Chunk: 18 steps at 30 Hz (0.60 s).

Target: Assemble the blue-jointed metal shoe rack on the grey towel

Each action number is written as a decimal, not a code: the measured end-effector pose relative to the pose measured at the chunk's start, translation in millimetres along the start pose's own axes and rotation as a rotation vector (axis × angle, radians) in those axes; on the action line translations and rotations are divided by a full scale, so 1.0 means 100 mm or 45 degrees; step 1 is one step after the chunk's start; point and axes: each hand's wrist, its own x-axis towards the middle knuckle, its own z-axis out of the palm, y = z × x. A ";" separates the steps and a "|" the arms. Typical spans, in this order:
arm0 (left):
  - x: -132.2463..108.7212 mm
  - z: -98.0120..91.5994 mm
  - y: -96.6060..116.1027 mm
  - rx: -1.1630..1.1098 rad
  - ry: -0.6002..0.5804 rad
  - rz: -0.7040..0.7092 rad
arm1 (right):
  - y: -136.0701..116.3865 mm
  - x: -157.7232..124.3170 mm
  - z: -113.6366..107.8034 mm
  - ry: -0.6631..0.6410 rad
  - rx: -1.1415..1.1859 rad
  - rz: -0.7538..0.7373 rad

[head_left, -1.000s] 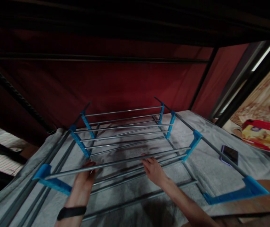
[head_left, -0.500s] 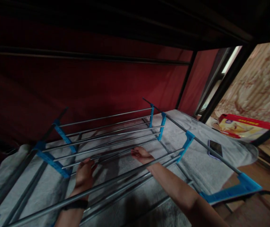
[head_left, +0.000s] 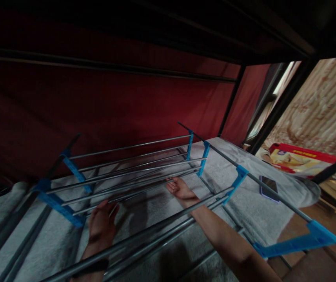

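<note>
A rack of grey metal tubes and blue plastic brackets (head_left: pixel 59 205) lies across a bed. Both my arms reach through it, past the nearer tubes (head_left: pixel 153 229). My left hand (head_left: pixel 101 221), a dark band on its wrist, closes on one end of a thin metal tube (head_left: pixel 141 191). Near that tube's other end my right hand (head_left: pixel 181 188) pinches it, fingers curled and palm turned up. This tube sits low, alongside the rack's middle tubes; whether its ends are seated in the brackets I cannot tell.
A grey blanket (head_left: pixel 253 203) covers the bed beneath the rack. On it at the right lies a phone (head_left: pixel 269 187). Beyond stands a red and yellow box (head_left: pixel 300 158). Dark bed-frame posts (head_left: pixel 285 105) and a red curtain (head_left: pixel 144 105) enclose the space.
My left hand has shifted slightly left and down, and my right hand slightly right and up. The view has moved a little; the rack appears nearly unchanged.
</note>
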 end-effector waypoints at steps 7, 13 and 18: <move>-0.18 0.02 -0.02 -0.041 0.091 -0.108 | 0.01 -0.22 -0.08 -0.086 0.148 0.315; -0.68 -0.14 -0.05 -0.210 0.163 -0.154 | -0.02 -0.39 -0.08 -0.141 -0.001 0.377; -1.50 -0.34 -0.15 -0.069 0.113 -0.121 | -0.14 -0.91 -0.18 -0.384 -0.448 0.053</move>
